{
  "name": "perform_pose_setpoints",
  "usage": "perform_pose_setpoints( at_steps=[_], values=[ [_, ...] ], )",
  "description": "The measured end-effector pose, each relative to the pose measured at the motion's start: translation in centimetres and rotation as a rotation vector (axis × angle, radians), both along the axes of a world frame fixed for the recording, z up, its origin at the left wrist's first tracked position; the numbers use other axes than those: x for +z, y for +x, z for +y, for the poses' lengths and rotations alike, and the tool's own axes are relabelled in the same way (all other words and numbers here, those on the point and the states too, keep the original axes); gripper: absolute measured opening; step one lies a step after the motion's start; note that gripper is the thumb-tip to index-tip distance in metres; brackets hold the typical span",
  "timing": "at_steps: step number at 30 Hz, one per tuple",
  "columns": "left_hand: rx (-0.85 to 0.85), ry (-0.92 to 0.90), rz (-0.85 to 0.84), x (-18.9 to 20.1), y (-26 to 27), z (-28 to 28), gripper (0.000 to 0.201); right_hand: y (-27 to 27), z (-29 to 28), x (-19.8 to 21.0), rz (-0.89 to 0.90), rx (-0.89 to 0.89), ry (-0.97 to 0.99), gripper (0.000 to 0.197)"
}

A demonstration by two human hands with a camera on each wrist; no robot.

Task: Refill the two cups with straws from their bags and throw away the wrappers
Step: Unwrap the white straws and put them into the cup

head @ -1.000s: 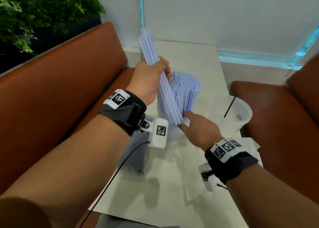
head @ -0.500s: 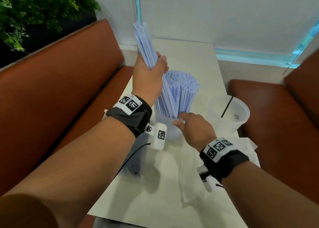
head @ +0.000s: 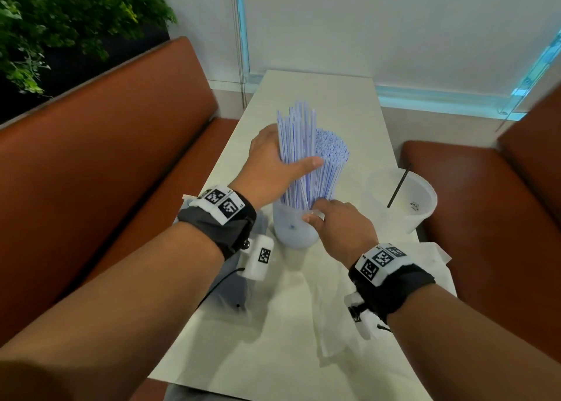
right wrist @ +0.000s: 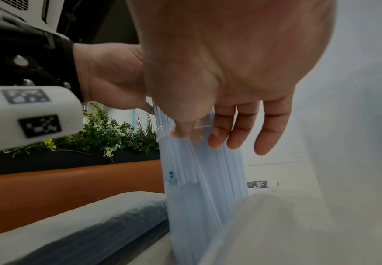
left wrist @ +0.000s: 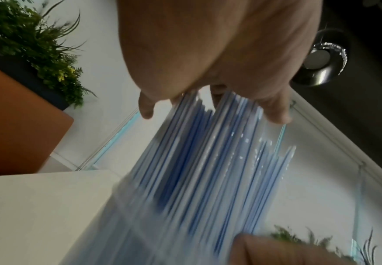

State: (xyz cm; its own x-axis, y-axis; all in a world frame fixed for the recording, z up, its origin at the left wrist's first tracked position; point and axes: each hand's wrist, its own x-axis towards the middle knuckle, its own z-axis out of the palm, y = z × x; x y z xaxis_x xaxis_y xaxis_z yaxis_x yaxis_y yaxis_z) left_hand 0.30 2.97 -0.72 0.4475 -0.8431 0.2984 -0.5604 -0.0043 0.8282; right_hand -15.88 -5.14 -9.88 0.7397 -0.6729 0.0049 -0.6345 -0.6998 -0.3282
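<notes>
A clear cup (head: 292,231) stands mid-table, packed with white-and-blue straws (head: 331,148). My left hand (head: 282,161) grips a further bunch of these straws (head: 299,127), standing upright in the cup's left side with uneven tops. In the left wrist view the fingers (left wrist: 276,111) curl round the bunch (left wrist: 208,161). My right hand (head: 318,215) holds the cup's near rim, thumb on the lip. The right wrist view shows that thumb (right wrist: 178,129) at the rim of the cup (right wrist: 197,179). A second clear cup (head: 408,202) to the right holds one black straw (head: 399,185).
A crumpled clear wrapper (head: 334,315) lies on the white table (head: 334,97) near my right wrist. A bag of black straws (right wrist: 99,222) lies under my left wrist. Brown benches (head: 121,164) (head: 485,206) flank the table; a plant (head: 60,21) stands behind the left bench.
My left hand brought the tilted, raised bunch of straws down into the cup, where it now stands upright. The right hand stayed at the cup's rim.
</notes>
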Motion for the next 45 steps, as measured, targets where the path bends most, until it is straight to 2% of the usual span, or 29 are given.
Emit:
perform_pose_setpoints(
  at_steps=[2,3,5,7,9,11,13,16,19,22,23,25,27,30,34,37,39,41,44,45],
  values=[
    [0.033,-0.046,0.088,1.5,0.6,0.2,0.087,0.1,0.0,0.0,-0.009,-0.004,0.005,0.029],
    [0.082,-0.098,0.068,2.4,0.8,0.2,0.096,0.1,0.0,-0.1,-0.015,-0.008,0.007,0.028],
    [0.140,-0.224,-0.100,4.3,0.8,-0.2,0.096,0.1,0.0,-0.2,-0.024,-0.010,0.009,0.028],
    [0.135,-0.255,-0.377,5.4,0.3,-0.8,0.083,0.1,-0.1,-0.2,-0.026,-0.005,0.009,0.030],
    [0.058,-0.095,-0.625,4.9,-0.4,-1.2,0.072,0.1,-0.1,-0.2,-0.021,-0.009,0.009,0.030],
    [-0.055,0.194,-0.811,2.5,-1.3,-1.2,0.065,0.2,-0.1,-0.2,-0.011,-0.022,0.005,0.029],
    [-0.125,0.360,-0.903,0.4,-1.4,-0.7,0.063,0.3,-0.1,-0.3,-0.002,-0.027,-0.001,0.028],
    [-0.121,0.246,-0.824,1.5,-0.5,-0.6,0.070,0.2,-0.3,-0.5,0.001,-0.021,-0.011,0.027],
    [0.036,0.107,-0.831,2.0,-0.9,-0.6,0.076,0.3,-0.3,-0.7,-0.010,-0.019,-0.006,0.026],
    [-0.041,0.351,-0.965,-0.7,-2.6,-0.4,0.079,0.3,-0.3,-0.8,0.005,-0.046,-0.009,0.034],
    [-0.084,0.380,-0.957,-1.1,-2.5,-0.4,0.080,0.4,-0.3,-0.9,0.001,-0.047,-0.004,0.036],
    [-0.156,0.287,-0.840,-0.3,-1.5,-0.5,0.079,0.3,-0.4,-0.9,-0.012,-0.042,0.010,0.034],
    [-0.134,0.212,-0.784,-0.1,-0.1,-0.3,0.086,0.3,-0.4,-0.9,-0.004,-0.030,-0.001,0.032],
    [-0.083,0.313,-0.824,-1.5,0.8,0.4,0.100,0.2,-0.2,-1.0,-0.001,-0.030,-0.046,0.033],
    [0.035,0.300,-0.858,-2.4,0.1,-1.4,0.088,0.3,0.0,-1.1,-0.025,-0.026,-0.093,0.037],
    [0.008,0.271,-0.881,-1.9,-1.0,-3.5,0.079,-0.1,-0.2,-1.1,-0.046,-0.023,-0.101,0.037],
    [-0.010,0.212,-0.839,-1.8,-1.3,-4.2,0.079,-0.5,-0.5,-0.9,-0.041,0.007,-0.176,0.032],
    [0.052,0.152,-0.835,-2.1,-1.5,-4.1,0.081,-0.9,-0.5,-0.5,-0.011,0.087,-0.295,0.023],
    [0.138,0.236,-0.938,-2.4,-1.8,-3.9,0.079,-0.7,-0.3,-0.2,-0.005,0.104,-0.417,0.026],
    [0.130,0.275,-0.954,-2.4,-1.5,-4.0,0.075,-0.4,-0.2,-0.2,0.017,0.101,-0.374,0.023]
  ],
)
